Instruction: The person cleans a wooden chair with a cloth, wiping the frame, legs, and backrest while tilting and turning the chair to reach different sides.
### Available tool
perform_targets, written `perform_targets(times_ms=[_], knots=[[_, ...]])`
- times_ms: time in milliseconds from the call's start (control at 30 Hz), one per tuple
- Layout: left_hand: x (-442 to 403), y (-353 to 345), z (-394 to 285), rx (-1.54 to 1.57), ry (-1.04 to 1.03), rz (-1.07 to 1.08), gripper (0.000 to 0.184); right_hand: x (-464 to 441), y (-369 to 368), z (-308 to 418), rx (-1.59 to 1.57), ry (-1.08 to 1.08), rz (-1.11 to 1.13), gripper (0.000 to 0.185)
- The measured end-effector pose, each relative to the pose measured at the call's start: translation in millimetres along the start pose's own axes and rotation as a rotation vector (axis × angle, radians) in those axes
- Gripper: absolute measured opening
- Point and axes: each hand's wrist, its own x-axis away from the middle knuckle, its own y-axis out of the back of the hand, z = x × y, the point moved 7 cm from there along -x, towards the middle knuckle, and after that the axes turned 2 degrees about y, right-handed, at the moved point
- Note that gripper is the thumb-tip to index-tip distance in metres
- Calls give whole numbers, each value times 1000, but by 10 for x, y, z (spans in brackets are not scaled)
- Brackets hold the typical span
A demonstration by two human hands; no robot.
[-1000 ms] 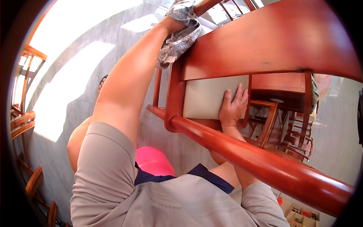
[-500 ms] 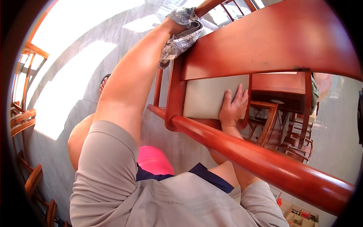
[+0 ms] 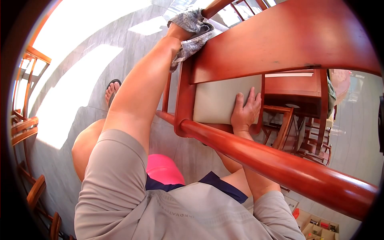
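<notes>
A reddish-brown wooden chair point(image 3: 280, 38) fills the upper right of the head view, tilted in front of me. My left hand point(image 3: 179, 33) is at its upper end, closed around a grey patterned cloth point(image 3: 188, 22) that covers most of the fingers. The cloth lies against a wooden bar of the chair, its loose part hanging beside the frame. Through the chair's opening, my right hand point(image 3: 246, 112) rests flat, fingers apart, on the pale cushioned seat point(image 3: 214, 102). A thick round rail point(image 3: 272, 162) crosses in front of my right forearm.
A bright pink rounded object point(image 3: 164, 170) is below me, between my legs. More wooden chairs point(image 3: 25, 128) stand at the left edge. A wooden table point(image 3: 294, 88) and folding-type stools are beyond the chair. A divided box point(image 3: 320, 228) with small items sits lower right.
My left hand and the cloth have shifted slightly left along the bar. The chair has moved a little, and my right hand stays on the seat. A sandalled foot shows more fully.
</notes>
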Motion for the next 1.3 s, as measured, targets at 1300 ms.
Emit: perform_targets(times_ms=[1300], knots=[[-273, -622, 747, 359, 206, 391, 45, 14, 4, -2, -8, 8, 4, 71]])
